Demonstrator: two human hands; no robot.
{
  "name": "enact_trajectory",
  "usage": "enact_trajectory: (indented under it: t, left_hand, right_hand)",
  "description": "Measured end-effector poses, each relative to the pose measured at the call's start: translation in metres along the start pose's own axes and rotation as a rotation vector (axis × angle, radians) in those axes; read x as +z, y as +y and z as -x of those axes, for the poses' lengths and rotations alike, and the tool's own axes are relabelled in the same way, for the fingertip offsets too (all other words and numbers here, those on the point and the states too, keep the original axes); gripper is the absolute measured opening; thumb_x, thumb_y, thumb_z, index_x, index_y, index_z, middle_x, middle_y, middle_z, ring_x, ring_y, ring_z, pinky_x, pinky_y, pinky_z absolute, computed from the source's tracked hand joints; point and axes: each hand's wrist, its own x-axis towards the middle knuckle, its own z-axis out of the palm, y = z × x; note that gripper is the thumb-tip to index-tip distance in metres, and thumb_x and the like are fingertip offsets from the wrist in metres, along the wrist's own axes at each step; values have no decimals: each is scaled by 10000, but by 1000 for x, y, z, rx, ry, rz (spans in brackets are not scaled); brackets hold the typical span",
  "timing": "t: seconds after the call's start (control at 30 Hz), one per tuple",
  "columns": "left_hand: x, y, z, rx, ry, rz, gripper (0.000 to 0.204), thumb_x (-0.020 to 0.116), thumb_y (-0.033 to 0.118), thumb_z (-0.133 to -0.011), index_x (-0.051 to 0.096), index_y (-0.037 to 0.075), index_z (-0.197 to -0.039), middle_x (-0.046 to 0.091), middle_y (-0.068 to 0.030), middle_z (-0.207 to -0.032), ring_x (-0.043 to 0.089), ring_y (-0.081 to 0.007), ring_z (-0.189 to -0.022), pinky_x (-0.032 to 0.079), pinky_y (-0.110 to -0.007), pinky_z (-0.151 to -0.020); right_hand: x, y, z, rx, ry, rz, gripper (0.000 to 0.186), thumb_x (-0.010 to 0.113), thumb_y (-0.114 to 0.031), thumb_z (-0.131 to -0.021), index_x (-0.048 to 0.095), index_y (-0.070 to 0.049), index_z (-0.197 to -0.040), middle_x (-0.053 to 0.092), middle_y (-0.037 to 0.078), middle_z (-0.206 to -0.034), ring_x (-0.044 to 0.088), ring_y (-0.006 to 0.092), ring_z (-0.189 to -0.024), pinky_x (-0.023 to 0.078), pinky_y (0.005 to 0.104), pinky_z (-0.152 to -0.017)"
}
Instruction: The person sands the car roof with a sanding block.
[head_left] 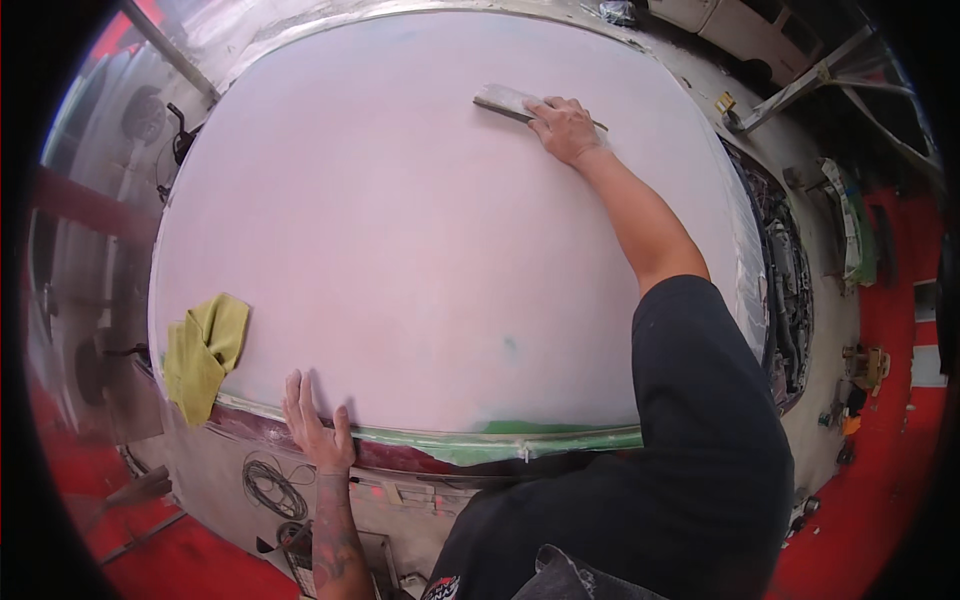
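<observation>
The right hand (565,128) gripped a long block (505,100), apparently for sanding, flat against the far part of the broad panel (400,250). The left hand (320,435) held nothing; its fingers were spread at the panel's near edge. In this inspector's judgement, sound practice called for even pressure along the block's full length, long overlapping strokes, and a light touch where the surface curved, since a tipped edge could gouge it. The panel was matt, pale pinkish-white and gently crowned, with rounded corners. A bare green patch (560,428) showed along the near edge, right of the left hand. A soft, creased yellow-green cloth (208,350) lay left of that hand.
</observation>
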Motion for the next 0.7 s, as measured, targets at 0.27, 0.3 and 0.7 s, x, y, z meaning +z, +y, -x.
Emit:
enact_trajectory:
  t: [0.27,0.3,0.7]
  left_hand:
    - [3,-3,-7,-16,12,-15,666,552,450,-976,441,29,-1480,452,-195,-1515,381,-382,-1443,241,-572,-1180]
    - [5,-3,-8,-22,9,-15,664,558,443,-974,440,31,-1480,449,-194,-1518,378,-381,-1444,239,-571,-1181]
    - [-5,5,1,-44,-17,-44,692,637,399,-913,452,43,-1477,440,-206,-1522,383,-396,-1436,236,-583,-1182]
  right_hand:
    - [-57,-96,129,-19,-10,-97,438,706,-179,-862,663,-221,-1296,601,152,-1298,557,349,-1151,451,469,-1005]
    - [-76,-117,163,-36,-48,-114,452,714,-160,-841,664,-204,-1288,593,147,-1296,551,339,-1146,450,472,-990]
    - [-84,-121,147,-242,-145,-165,480,735,-104,-779,686,-195,-1247,585,129,-1280,562,328,-1113,471,456,-960]
